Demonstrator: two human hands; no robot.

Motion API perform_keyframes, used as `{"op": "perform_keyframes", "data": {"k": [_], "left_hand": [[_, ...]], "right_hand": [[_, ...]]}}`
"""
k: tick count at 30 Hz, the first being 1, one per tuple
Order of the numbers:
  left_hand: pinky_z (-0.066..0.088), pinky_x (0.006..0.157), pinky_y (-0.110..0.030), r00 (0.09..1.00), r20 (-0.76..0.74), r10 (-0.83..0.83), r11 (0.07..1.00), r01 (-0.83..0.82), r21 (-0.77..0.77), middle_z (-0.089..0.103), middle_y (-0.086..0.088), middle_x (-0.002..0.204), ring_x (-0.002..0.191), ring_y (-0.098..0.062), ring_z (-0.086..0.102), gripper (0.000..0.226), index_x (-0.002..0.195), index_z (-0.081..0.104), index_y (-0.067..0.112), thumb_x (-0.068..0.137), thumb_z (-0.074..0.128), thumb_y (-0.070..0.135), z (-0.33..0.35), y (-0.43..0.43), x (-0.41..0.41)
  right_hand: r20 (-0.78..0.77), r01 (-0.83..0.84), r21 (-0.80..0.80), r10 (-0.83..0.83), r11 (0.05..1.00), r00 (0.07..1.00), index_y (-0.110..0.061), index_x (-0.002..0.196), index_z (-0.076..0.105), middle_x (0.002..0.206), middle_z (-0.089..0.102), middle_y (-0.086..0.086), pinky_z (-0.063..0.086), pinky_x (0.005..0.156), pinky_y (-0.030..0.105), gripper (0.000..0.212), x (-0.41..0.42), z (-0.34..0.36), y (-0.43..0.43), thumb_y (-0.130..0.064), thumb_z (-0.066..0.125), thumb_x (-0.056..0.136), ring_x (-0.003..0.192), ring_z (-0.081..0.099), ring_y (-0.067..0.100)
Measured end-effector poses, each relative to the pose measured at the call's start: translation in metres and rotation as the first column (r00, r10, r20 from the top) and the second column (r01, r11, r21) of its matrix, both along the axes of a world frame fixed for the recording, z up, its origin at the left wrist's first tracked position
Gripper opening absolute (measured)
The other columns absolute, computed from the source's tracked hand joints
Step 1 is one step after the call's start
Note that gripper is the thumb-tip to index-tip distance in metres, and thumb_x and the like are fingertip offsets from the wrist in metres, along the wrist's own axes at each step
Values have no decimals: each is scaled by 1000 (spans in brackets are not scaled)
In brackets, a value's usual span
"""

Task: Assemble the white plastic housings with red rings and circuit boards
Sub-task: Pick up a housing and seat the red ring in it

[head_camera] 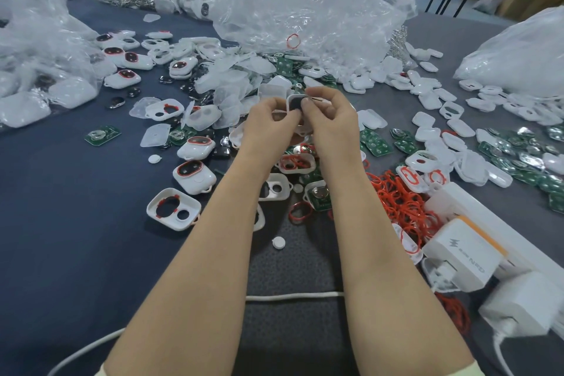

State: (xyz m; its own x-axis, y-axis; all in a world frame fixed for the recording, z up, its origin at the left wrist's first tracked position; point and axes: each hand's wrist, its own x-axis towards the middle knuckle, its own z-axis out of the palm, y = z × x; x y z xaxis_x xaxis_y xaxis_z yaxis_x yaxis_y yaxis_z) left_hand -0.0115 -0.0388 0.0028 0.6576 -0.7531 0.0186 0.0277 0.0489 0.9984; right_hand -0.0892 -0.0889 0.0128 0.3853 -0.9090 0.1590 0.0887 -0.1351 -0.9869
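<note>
Both hands meet over the middle of the table. My left hand and my right hand together hold a small white housing with a dark oval insert facing me; fingers of both curl round its edges. Loose red rings lie heaped to the right of my right forearm. Green circuit boards lie scattered right of the hands, and one lies apart at the left. White housings fitted with red rings sit left of my left forearm.
Crumpled clear plastic bags pile up behind the hands and at both sides. A white power strip with chargers sits at the right front, with a white cable running under my forearms. Translucent covers lie heaped behind the hands.
</note>
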Motion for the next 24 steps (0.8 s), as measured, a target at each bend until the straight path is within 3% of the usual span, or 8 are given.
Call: {"op": "perform_keyframes", "data": {"k": [4, 6, 11, 14, 17, 20, 22, 24], "left_hand": [[59, 81, -46, 995, 97, 8, 1000, -10, 18, 70, -7, 83, 83, -24, 71, 11, 97, 64, 10, 94, 59, 20, 1, 1, -1], [57, 83, -48, 989, 148, 17, 999, -22, 30, 71, -10, 86, 88, -27, 71, 14, 100, 64, 7, 96, 55, 17, 1, 0, -1], [55, 86, -47, 946, 316, 69, 993, -94, 65, 72, -15, 93, 89, -28, 70, 18, 107, 64, 6, 96, 51, 12, 0, -2, -3], [55, 88, -48, 964, 265, 25, 998, -40, 52, 71, -15, 97, 92, -28, 69, 23, 115, 61, 7, 94, 53, 8, 1, -1, -5], [57, 85, -47, 989, 141, 43, 999, -43, -1, 71, -16, 96, 90, -29, 70, 20, 108, 62, 14, 92, 55, 5, 2, 1, -2], [60, 69, -31, 992, -29, 122, 990, -124, -69, 71, -11, 89, 84, -25, 72, 24, 91, 61, 27, 91, 57, 4, 3, 5, 4], [57, 64, -25, 978, -119, 174, 979, -185, -91, 68, -5, 86, 82, -24, 72, 26, 90, 57, 29, 92, 56, 3, 3, 5, 7], [58, 69, -29, 958, -192, 214, 967, -235, -97, 68, -8, 90, 86, -28, 71, 21, 96, 58, 22, 93, 54, 2, 2, 3, 9]], "right_hand": [[101, -57, 145, 43, 988, 994, -11, 96, 59, 83, 68, 5, 52, 68, 33, 17, -1, 1, -4, 5, 55, 89, 77, 64, 20], [103, -56, 136, 42, 989, 994, -12, 94, 59, 82, 68, 5, 52, 64, 28, 18, -1, 0, -4, 5, 55, 90, 74, 64, 19], [-117, 90, -182, -113, 979, 987, -19, 89, 59, 88, 70, 6, 56, 78, 41, 18, 3, -5, 0, 0, 57, 89, 84, 68, 25], [-145, 125, -230, -161, 965, 976, -17, 91, 59, 91, 68, 5, 54, 83, 44, 15, 1, -2, 1, -3, 59, 89, 88, 66, 23], [-207, 81, -253, -136, 964, 969, -18, 100, 61, 97, 65, -1, 54, 82, 36, 14, -4, 4, 2, -10, 64, 88, 84, 63, 15], [-365, -4, -222, -79, 975, 928, -18, 103, 60, 96, 65, -2, 53, 79, 31, 20, -20, 20, -1, -16, 68, 85, 80, 62, 12], [-581, -232, -156, 101, 960, 808, -16, 89, 65, 76, 69, -4, 56, 69, 28, 6, -35, 34, -2, -15, 68, 83, 64, 62, 7], [-828, -487, -75, 218, 870, 517, -17, 80, 70, 62, 68, -6, 53, 61, 24, 4, -45, 43, 1, -19, 70, 83, 50, 57, 1]]}}
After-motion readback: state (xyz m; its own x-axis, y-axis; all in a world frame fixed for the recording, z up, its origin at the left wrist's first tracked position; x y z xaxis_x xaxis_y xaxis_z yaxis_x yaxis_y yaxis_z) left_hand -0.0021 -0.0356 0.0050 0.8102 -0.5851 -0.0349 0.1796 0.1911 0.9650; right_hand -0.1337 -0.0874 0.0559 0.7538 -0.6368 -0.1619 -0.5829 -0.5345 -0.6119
